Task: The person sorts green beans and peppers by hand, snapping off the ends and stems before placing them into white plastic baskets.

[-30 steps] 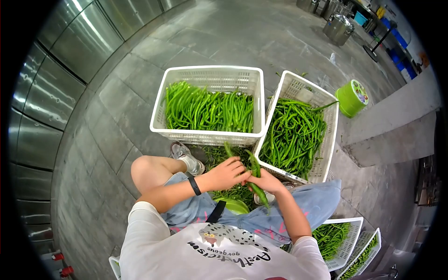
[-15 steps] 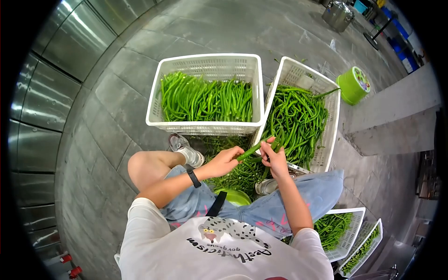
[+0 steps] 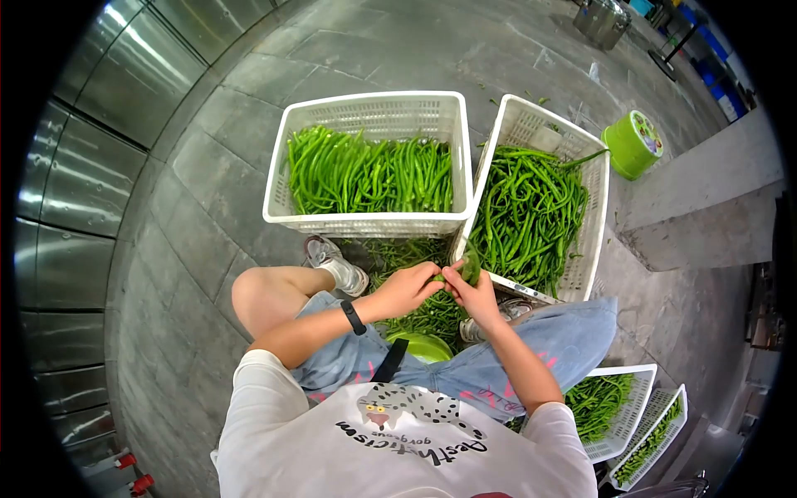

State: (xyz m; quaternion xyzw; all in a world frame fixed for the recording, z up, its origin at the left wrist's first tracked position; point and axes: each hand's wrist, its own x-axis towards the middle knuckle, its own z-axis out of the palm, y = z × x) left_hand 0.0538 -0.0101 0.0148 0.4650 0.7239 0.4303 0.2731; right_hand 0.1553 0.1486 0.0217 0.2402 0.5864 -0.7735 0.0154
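Note:
My left hand and my right hand are close together above the floor between my legs. Long green chili peppers stick up, blurred, from the right hand's closed fingers. The left fingers close on a pepper's end right beside the right fingertips. Just beyond my right hand stands a white crate of tangled peppers. A second white crate, ahead of my left hand, holds peppers laid mostly side by side. Below my hands lies a heap of thin green stems and scraps.
Two more white crates with green produce stand at lower right. A green stool is by a grey concrete block. Metal panels line the left. A metal pot stands far off.
My hands have come together and slightly down. The peppers stretched between them before; now they stand up from the right hand and are mostly covered by fingers.

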